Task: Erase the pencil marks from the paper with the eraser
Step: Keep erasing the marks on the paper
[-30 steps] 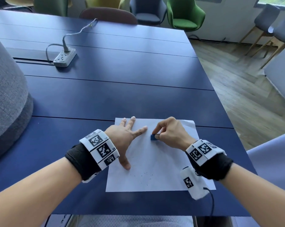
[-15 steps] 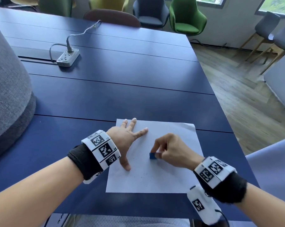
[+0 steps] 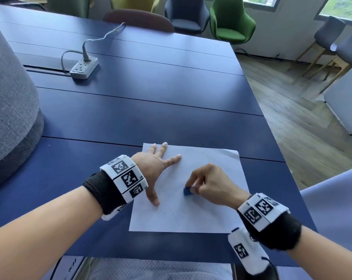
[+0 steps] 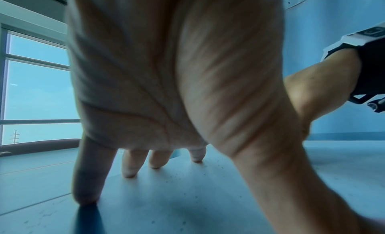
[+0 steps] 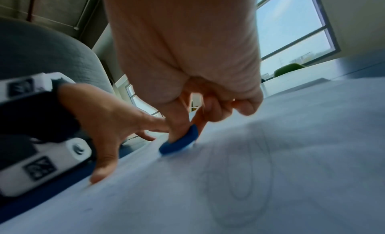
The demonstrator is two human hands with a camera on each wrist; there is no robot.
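A white sheet of paper [image 3: 203, 215] lies on the dark blue table [image 3: 150, 102] near its front edge. My left hand [image 3: 157, 168] rests flat on the sheet's left part, fingers spread and straight. My right hand [image 3: 207, 184] pinches a small blue eraser [image 3: 186, 191] between thumb and fingers and holds it down on the middle of the paper. In the right wrist view the eraser [image 5: 179, 143] touches the sheet [image 5: 291, 138], with faint looping pencil marks [image 5: 239, 180] close in front of it. Dark eraser crumbs [image 3: 177, 212] dot the lower part of the sheet.
A white power strip [image 3: 83, 68] with its cable lies far back on the left. A large grey cushioned shape [image 3: 7, 110] stands at the left edge. Chairs [image 3: 230, 21] line the far side; the table's right edge drops to a wooden floor [image 3: 292, 110].
My right hand has drawn the eraser from the upper middle of the paper down toward me. The left hand has stayed pressed on the sheet.
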